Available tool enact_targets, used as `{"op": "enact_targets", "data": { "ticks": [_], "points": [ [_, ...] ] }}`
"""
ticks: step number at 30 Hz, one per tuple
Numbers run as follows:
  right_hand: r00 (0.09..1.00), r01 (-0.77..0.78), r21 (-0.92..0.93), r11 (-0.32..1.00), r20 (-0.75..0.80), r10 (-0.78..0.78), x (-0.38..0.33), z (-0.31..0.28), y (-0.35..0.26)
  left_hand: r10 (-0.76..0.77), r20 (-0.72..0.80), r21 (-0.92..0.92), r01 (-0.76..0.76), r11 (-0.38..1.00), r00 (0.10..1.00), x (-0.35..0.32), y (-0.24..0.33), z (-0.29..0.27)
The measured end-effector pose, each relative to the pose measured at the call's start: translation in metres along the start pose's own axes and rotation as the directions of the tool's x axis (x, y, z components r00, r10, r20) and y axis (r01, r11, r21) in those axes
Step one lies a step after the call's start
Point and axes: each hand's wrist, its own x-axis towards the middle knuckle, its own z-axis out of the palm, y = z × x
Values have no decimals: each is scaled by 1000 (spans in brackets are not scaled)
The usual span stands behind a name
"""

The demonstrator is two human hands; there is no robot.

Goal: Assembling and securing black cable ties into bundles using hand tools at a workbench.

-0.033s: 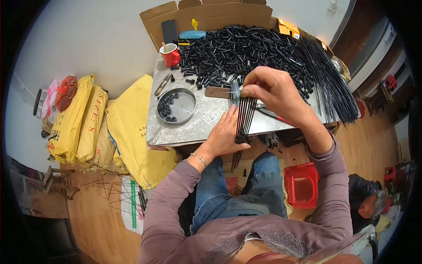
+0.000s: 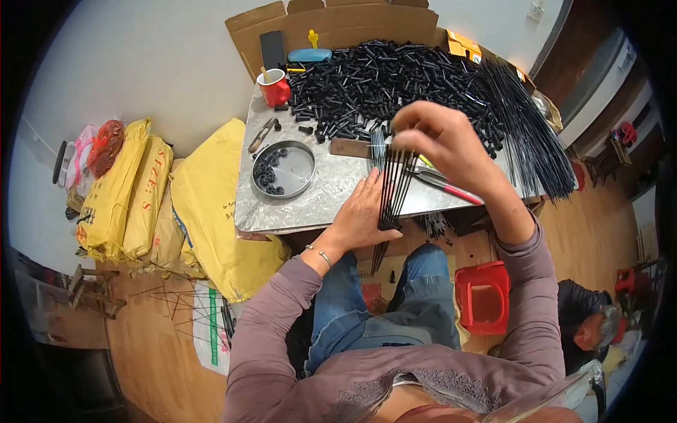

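Note:
My left hand [image 2: 358, 215] rests at the front edge of the table with its fingers stretched forward and its thumb across a fanned bundle of thin black rods [image 2: 395, 190]. The bundle slants down past the edge toward my knees. Over its upper ends is my right hand [image 2: 434, 137], fingers bent and blurred; what lies between its fingertips does not show. Beyond my left fingertips sits a brown block [image 2: 349, 147], with a bluish stack of thin strips [image 2: 378, 144] against it. Pliers with red handles [image 2: 448, 187] lie right of the rods.
A heap of short black tubes [image 2: 388, 77] covers the back of the table, beside long black rods [image 2: 529, 127]. At left are a round metal tray [image 2: 310, 168] of small black pieces and a red mug [image 2: 275, 90]. A red stool [image 2: 483, 299] and another person [image 2: 589, 317] are at right.
My right hand has lifted slightly and shifted away from the brown block. More of the rods' upper ends and the pliers now show. My left hand stays put.

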Motion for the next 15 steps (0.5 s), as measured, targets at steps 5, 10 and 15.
{"op": "enact_targets", "data": {
  "ticks": [5,10,15],
  "points": [
    [887,-277,518,809,-186,423,16,-19,58,-7,-54,43,10,999,999,-4,-4,8],
    [853,-520,29,854,-33,521,-5,41,142,-24,-58,-35,23,999,998,-3,-2,3],
    [904,-382,-147,913,148,402,7,98,130,-51,-38,-74,48,996,998,-2,-3,0]
  ]
}}
